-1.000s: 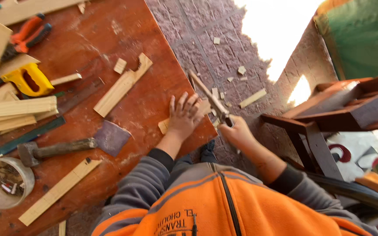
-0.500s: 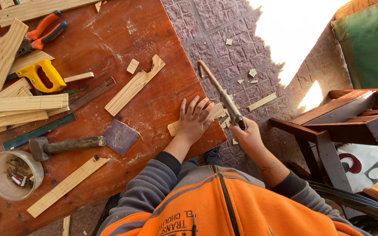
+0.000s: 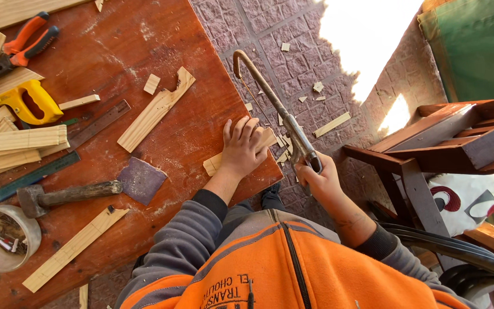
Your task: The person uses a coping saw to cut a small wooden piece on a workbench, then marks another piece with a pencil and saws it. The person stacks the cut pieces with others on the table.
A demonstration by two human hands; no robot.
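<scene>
A: what's each hand doing here?

B: left hand (image 3: 242, 150) lies flat, fingers spread, pinning a small wood strip (image 3: 241, 153) at the edge of the red table (image 3: 190, 131). The strip's long axis runs diagonally and its far end sticks out past the edge. Right hand (image 3: 318, 180) is clenched round the handle of a metal-framed saw (image 3: 275, 109), which points up-left, away from the person, just beside the strip.

A: any packaging around?

B: only a round whitish tub of nails (image 3: 1, 240), bottom left, near a hammer (image 3: 67, 194).
</scene>
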